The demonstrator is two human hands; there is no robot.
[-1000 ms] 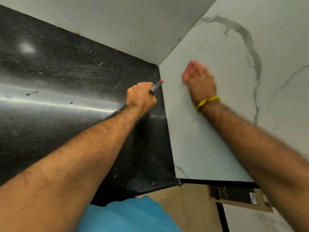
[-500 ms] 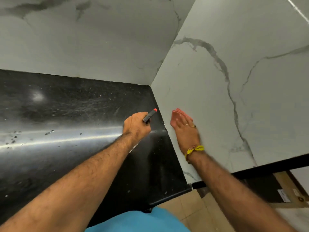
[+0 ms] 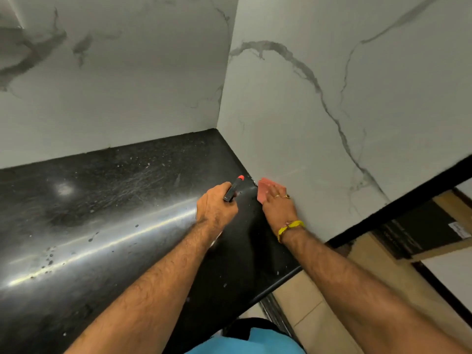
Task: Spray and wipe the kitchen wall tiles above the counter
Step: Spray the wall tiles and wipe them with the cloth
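**Cloth pressed low on the side wall, sprayer held over the table**

The right hand [image 3: 277, 204] lies flat, fingers straight, pressing a pink cloth [image 3: 264, 191] against the marble-look wall tiles [image 3: 293, 118] on the right side. The cloth sits at the very foot of that wall, where the tile meets the black table [image 3: 115, 200], and part of it shows beyond the fingertips. Two rings sit on the fingers and a yellow thread band [image 3: 291, 227] circles the wrist.

The left hand [image 3: 215, 209] is clenched around a spray bottle [image 3: 233, 189], of which only the dark head and its orange-red nozzle tip are visible above the fist; the bottle's body is hidden by the hand. The nozzle points toward the corner, just beside the cloth, and the two hands are near each other without touching.

The table is glossy black stone, speckled with pale droplets and dark spots, with a bright streak of reflected light running across it. A second tiled wall with grey veining rises behind it, meeting the side wall in a corner. Lower right, beige floor tiles [image 3: 314, 310] and a piece of cardboard [image 3: 449, 213] show past the table's edge. A blue garment [image 3: 242, 344] is at the bottom.
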